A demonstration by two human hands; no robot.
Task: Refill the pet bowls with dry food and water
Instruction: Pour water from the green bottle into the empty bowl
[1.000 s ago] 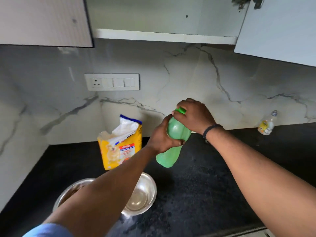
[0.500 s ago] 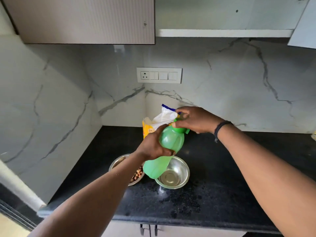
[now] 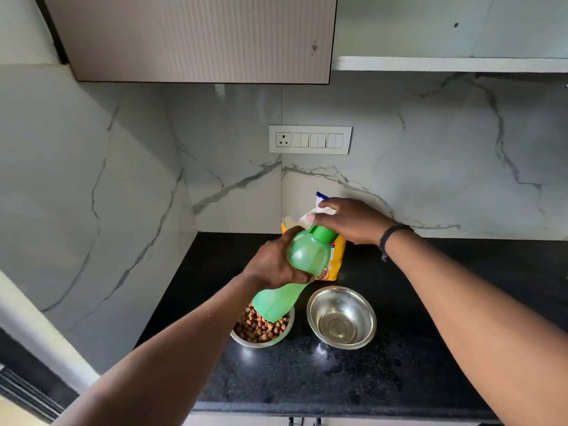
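Translucent green plastic water bottle, tilted, now raised above the steel bowl of brown kibble rather than over the near-empty steel bowl as half a second ago. Left hand wrapped round the bottle's body; right hand curled over the green cap. Cap apparently on; uncapping judged under way, pouring pending. Yellow food bag behind, on black granite counter.

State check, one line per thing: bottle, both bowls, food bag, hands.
Green bottle: tilted, held above the bowls, cap on.
Left bowl: holds kibble.
Right bowl: a little water at the bottom.
Food bag: upright, top open.
Left hand: grips the bottle body.
Right hand: grips the bottle cap.
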